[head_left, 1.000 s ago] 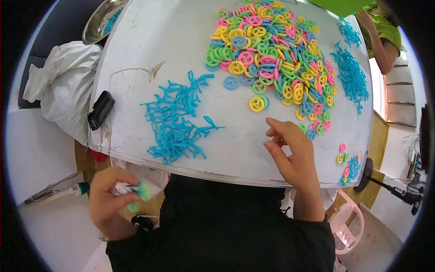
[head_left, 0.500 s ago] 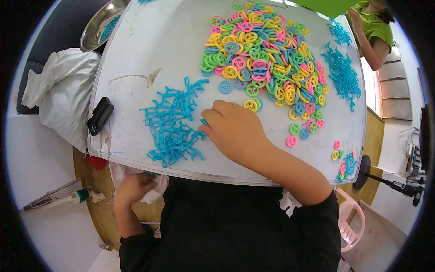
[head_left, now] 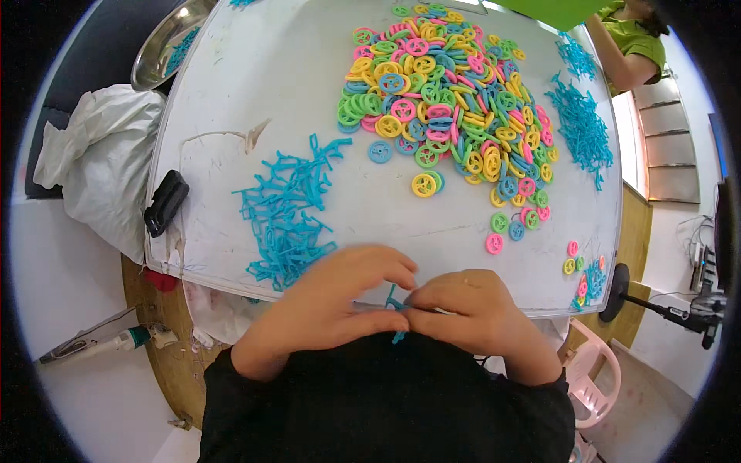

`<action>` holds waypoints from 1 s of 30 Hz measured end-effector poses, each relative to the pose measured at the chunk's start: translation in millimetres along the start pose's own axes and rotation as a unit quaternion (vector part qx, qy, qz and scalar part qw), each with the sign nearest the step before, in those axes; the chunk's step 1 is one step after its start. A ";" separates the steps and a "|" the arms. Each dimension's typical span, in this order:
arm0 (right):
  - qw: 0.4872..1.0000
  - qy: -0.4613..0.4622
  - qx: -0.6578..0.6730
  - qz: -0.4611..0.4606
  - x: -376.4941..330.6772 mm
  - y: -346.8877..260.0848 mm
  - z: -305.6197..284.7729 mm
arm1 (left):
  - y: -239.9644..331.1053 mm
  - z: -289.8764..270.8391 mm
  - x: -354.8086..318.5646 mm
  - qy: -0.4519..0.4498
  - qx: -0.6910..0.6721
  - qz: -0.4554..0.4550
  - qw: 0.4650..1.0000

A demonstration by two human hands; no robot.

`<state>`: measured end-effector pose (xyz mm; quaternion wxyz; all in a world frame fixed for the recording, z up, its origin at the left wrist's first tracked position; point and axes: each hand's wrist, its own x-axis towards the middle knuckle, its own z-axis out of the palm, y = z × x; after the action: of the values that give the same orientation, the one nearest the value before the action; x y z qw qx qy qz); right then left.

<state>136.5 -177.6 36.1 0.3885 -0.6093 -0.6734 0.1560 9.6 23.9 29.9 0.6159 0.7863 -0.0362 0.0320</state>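
Note:
Close to my body, at the table's near edge, my right hand [head_left: 463, 309] is closed with its fingertips pinching a small blue plastic forked piece [head_left: 396, 302]. Facing it, my left hand [head_left: 332, 301] has its thumb and fingers apart around that piece; the thumb appears to lie against it, without a clear grip. Just beyond my left hand lies a loose pile of similar blue plastic pieces [head_left: 285, 216]. Farther off, a large heap of pink, yellow, green and blue spoked plastic wheels [head_left: 448, 92] covers the far middle of the white table [head_left: 208, 170].
A black plastic case [head_left: 167, 202] lies at the left edge beside a white sack [head_left: 100, 154]. A metal bowl [head_left: 158, 58] holds blue pieces. More blue pieces [head_left: 583, 127] lie at right, near a person in green [head_left: 637, 50]. A pink chair [head_left: 594, 378] stands at lower right.
My right hand has drawn back from the blue pile toward my body with a blue piece. My left hand has risen from below the table edge to meet it.

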 end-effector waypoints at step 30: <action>0.743 0.120 0.505 0.423 -8.7 19.9 22.2 | -20.6 42.2 -7.2 0.118 0.224 0.060 0.966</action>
<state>134.2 -175.8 5.2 0.6114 -0.5599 -0.1172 0.5468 4.6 -12.0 -0.8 0.4208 0.8913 -0.0024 0.1688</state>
